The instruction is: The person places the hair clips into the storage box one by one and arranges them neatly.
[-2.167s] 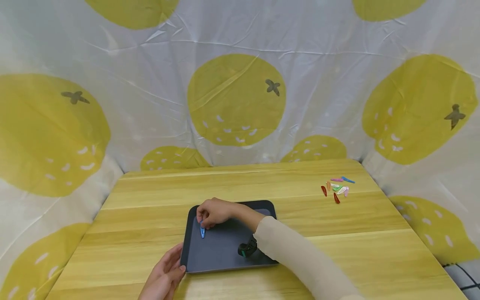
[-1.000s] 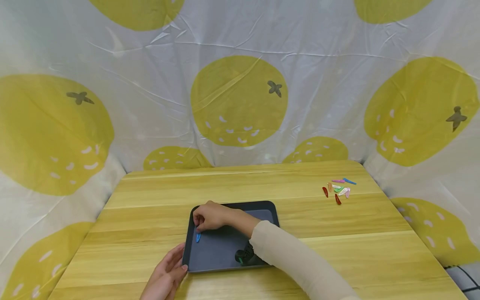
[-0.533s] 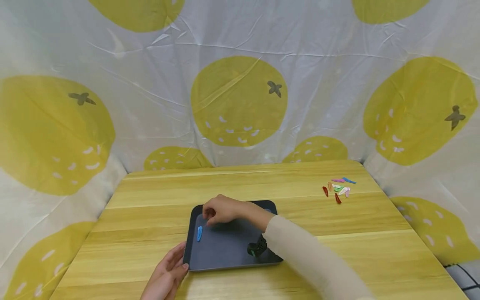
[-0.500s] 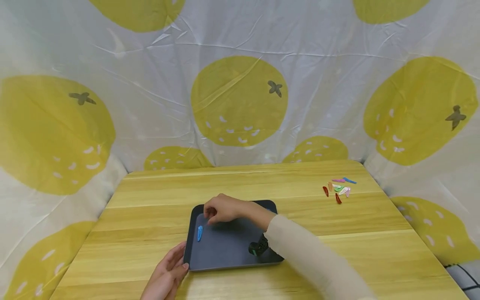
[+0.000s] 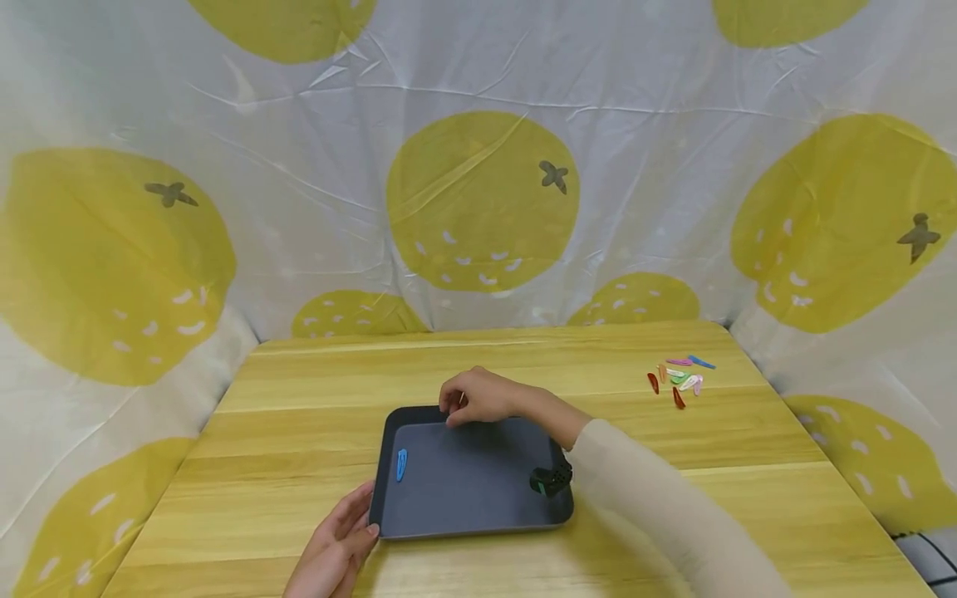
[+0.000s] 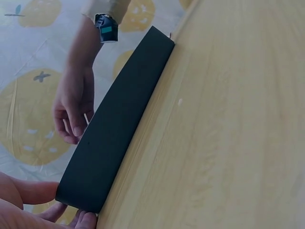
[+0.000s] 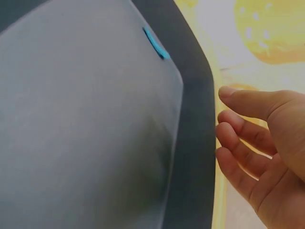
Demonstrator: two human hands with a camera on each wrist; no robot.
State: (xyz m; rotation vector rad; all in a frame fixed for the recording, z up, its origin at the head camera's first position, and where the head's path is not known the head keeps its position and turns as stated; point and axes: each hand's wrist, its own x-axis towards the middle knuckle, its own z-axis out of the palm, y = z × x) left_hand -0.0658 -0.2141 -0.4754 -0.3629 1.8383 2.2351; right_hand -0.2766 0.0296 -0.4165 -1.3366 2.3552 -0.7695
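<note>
A dark grey tray [image 5: 463,490] lies on the wooden table. Inside it, near the left wall, a blue snap hair clip [image 5: 401,465] lies lengthwise; it also shows in the right wrist view as a small blue clip [image 7: 156,44]. My left hand [image 5: 336,541] holds the tray's near left corner, thumb against the side and fingers around the edge. Above the tray's far rim hovers my right hand [image 5: 482,396], fingers loosely bent and nothing between them, as the right wrist view confirms for the hand [image 7: 269,143].
At the table's far right lies a loose group of hair clips, among them a red clip [image 5: 678,399], a blue clip [image 5: 702,362] and a green clip [image 5: 679,379]. A lemon-print curtain [image 5: 482,199] hangs behind the table [image 5: 314,399].
My right hand has let go of the blue hair clip, leaving it by the tray's left wall, then lifted and moved right toward the far rim. The left hand has stayed at the corner.
</note>
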